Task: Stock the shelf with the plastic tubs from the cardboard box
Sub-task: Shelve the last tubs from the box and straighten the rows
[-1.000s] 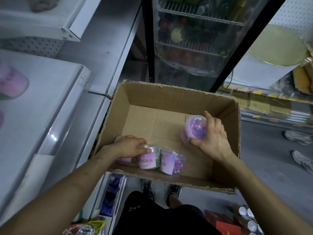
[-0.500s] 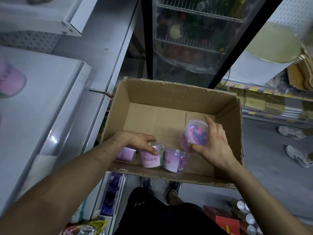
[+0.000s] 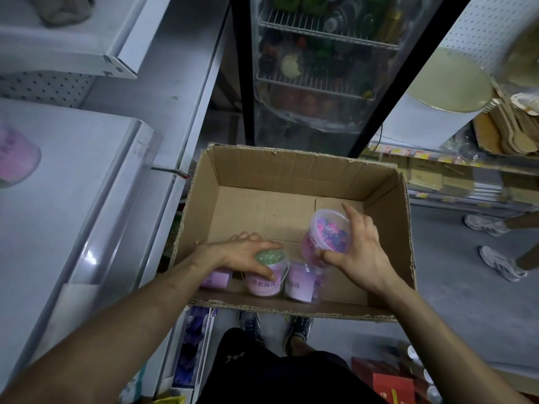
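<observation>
Shop aisle, grey floor. Glass-door fridge (image 3: 320, 68) straight ahead, wire racks inside. White metal shelf (image 3: 75, 176) runs along the left; one pink tub (image 3: 16, 158) already stands on it at the far left edge of view, blurred. Open cardboard box (image 3: 303, 173) sits just right of the shelf, above the person's own shoes (image 3: 250, 322); what holds it up is hidden.

Four tubs in the box, all toward the near wall. Left hand (image 3: 242, 253) reaches in over the near-left corner, fingers curled over the lid of a green-topped tub (image 3: 267, 277), thumb down its labelled side. Right hand (image 3: 360, 253) grips a tub of purple and pink beads (image 3: 325, 236), tilted so the clear lid faces up toward the camera, fingers round the far rim, thumb near the base. A third tub (image 3: 300, 284), purple label, stands between the two held ones, just beside the green-topped one. A fourth tub (image 3: 217, 278) is mostly hidden under the left wrist.

Another person's pale sneakers (image 3: 498, 263) stand on the floor at right, well apart from the box.
</observation>
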A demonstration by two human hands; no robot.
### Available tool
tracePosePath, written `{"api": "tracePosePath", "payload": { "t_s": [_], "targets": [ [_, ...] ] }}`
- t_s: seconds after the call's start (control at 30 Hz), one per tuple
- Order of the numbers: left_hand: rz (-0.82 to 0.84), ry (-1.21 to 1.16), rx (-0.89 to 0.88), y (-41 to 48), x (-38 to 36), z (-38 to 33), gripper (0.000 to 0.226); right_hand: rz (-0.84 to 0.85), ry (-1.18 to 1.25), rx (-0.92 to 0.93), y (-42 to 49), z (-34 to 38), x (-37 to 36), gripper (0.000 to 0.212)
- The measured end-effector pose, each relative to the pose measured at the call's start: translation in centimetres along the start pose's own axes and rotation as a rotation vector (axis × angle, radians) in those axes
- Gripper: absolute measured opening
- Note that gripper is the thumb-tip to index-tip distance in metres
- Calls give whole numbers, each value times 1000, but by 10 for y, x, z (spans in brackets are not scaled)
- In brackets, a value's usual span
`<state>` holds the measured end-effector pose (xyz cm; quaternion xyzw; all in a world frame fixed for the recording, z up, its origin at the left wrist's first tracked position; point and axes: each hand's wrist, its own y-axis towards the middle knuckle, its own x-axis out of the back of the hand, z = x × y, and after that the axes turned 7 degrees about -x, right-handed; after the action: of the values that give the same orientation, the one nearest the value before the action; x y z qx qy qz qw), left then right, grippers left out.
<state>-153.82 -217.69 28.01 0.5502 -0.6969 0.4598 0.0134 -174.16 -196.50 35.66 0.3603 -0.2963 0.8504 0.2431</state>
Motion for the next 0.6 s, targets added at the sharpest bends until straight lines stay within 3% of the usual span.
{"api": "tracePosePath", "payload": {
  "t_s": [0.23, 0.6],
  "targets": [
    [-293, -175, -19, -25, 9, -2, 89, 59, 66, 104, 3, 13, 7, 108],
    [-782, -391, 129, -128, 15, -36, 79, 308, 90, 443, 37, 62, 31, 106]
  ]
}}
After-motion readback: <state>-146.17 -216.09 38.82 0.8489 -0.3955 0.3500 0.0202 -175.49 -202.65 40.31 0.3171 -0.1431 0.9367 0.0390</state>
